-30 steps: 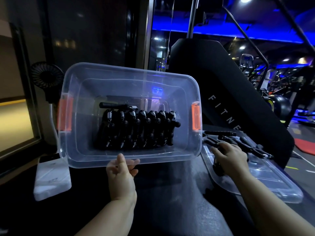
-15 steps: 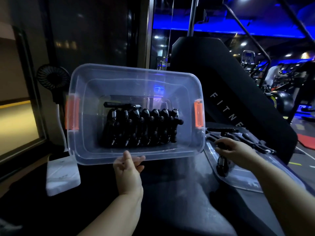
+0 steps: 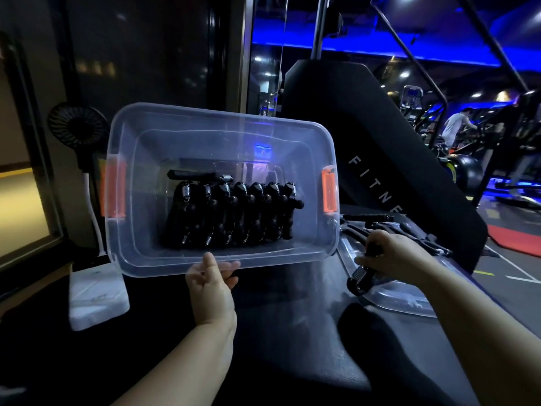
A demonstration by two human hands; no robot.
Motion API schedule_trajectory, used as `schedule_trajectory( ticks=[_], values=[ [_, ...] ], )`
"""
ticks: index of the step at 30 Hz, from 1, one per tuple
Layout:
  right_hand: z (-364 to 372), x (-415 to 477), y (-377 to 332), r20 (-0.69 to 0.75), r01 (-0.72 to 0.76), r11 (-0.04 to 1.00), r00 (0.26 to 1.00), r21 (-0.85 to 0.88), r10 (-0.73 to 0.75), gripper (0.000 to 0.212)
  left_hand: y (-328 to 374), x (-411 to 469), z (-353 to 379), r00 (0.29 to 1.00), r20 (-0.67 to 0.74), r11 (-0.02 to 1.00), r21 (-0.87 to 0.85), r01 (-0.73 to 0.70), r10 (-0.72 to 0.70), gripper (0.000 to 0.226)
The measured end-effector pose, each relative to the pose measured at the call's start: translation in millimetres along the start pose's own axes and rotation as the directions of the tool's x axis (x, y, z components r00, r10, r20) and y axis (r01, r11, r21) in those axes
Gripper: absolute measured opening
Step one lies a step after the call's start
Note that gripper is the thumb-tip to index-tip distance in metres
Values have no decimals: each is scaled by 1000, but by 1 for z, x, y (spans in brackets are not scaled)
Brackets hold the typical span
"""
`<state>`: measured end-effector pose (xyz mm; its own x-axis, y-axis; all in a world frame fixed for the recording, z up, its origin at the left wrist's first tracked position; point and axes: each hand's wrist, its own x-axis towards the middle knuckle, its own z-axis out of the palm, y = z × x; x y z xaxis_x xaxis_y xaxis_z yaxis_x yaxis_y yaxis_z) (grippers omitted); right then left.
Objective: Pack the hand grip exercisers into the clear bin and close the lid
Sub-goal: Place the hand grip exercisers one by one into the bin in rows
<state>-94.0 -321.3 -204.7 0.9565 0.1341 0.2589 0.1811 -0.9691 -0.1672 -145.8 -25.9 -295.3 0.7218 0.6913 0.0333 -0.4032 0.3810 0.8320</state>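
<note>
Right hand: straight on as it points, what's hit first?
The right hand, gripping one exerciser, points up-left: probably the loose exercisers on the lid first, then the clear bin's right end. Depth unclear.

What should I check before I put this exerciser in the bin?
1. Right hand grips the exerciser: ok.
2. Left hand holds the bin by its near rim, opening tilted toward me: ok.
3. Free floor around the packed row: ok.
4. Lid off the bin: ok.
5. Everything packed: not ok, loose exercisers lie on the lid.
6. Latches sound: cannot tell.
</note>
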Motion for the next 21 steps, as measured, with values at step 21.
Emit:
schedule_trajectory(
  ticks=[21],
  values=[
    [-58, -25, -52, -331, 328, 944, 895, 33, -299, 32, -4, 2, -2, 999, 21, 999, -18, 38, -38, 28]
  ],
)
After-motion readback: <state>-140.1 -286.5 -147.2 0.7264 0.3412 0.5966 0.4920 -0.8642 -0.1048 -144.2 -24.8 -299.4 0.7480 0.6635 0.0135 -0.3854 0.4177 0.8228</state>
